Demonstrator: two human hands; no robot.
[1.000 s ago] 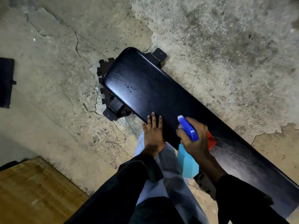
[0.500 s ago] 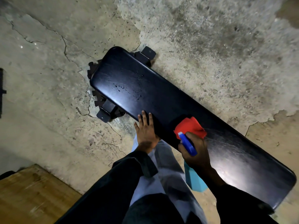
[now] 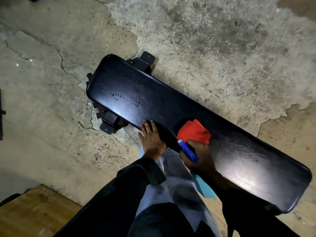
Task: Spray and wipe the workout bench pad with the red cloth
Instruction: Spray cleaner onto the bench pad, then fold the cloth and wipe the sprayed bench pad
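Observation:
The black bench pad (image 3: 171, 106) runs from upper left to lower right over a concrete floor, with spray droplets on its far left part. My right hand (image 3: 200, 158) holds a spray bottle with a blue nozzle (image 3: 188, 151) and light blue body (image 3: 205, 189), and it also presses the red cloth (image 3: 193, 130) onto the pad's middle. My left hand (image 3: 151, 137) rests flat on the pad's near edge, fingers spread, holding nothing.
Black bench feet (image 3: 109, 124) stick out under the pad's left end. A wooden board (image 3: 34, 212) lies at the bottom left. A dark object (image 3: 1, 115) sits at the left edge. Cracked concrete floor (image 3: 222, 48) surrounds the bench.
My right hand lowered the spray bottle and brought the red cloth out onto the pad, then slid it a little further across. My left hand stayed on the pad's edge.

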